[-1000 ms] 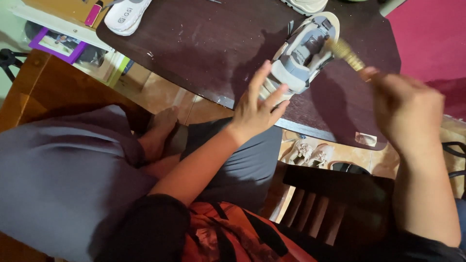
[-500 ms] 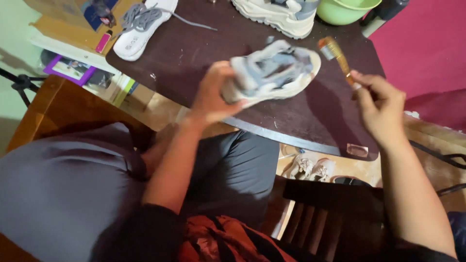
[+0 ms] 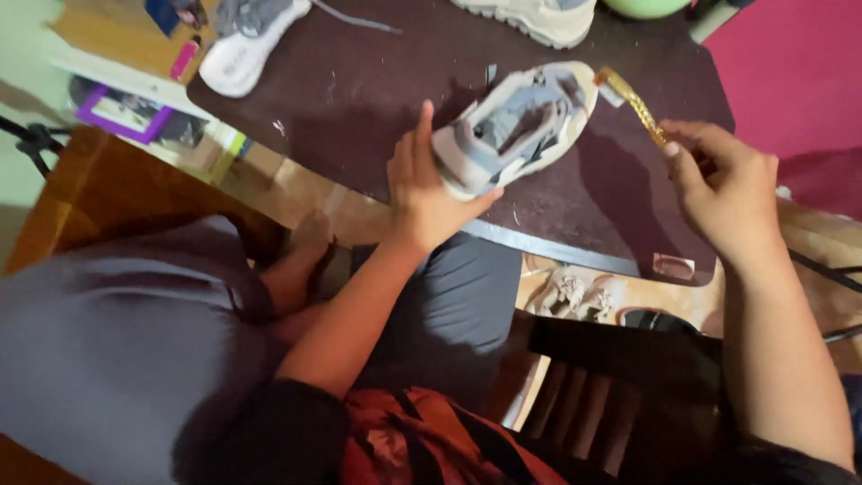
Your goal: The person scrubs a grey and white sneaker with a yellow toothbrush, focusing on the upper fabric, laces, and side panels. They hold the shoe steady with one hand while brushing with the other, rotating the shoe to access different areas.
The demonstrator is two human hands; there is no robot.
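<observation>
I am looking down at a grey and cream sneaker (image 3: 516, 126), which is lying tilted on its side on the dark table (image 3: 359, 99), near the table's front edge, its opening facing me. My left hand (image 3: 426, 193) is gripping the shoe at its heel end, thumb pressing under the sole and fingers (image 3: 415, 148) stretching up along the side, only partly curled. Just right of the sneaker, my right hand (image 3: 727, 193) is pinching the handle of a small brush (image 3: 633, 99) with a yellowish, clear handle; its head is sitting right beside the shoe's toe end, though I cannot tell whether it is touching. The fingers there are closed around the handle.

Beyond the sneaker, at the table's far edge, another pale shoe (image 3: 539, 16) is resting, partly cut off. Far left of the sneaker, a white insole (image 3: 238, 58) is lying at the table's corner with a grey piece on top. Below the sneaker, my grey-clad lap (image 3: 449, 305) is filling the space under the table edge, and a dark wooden chair (image 3: 628, 377) is standing down to the right.
</observation>
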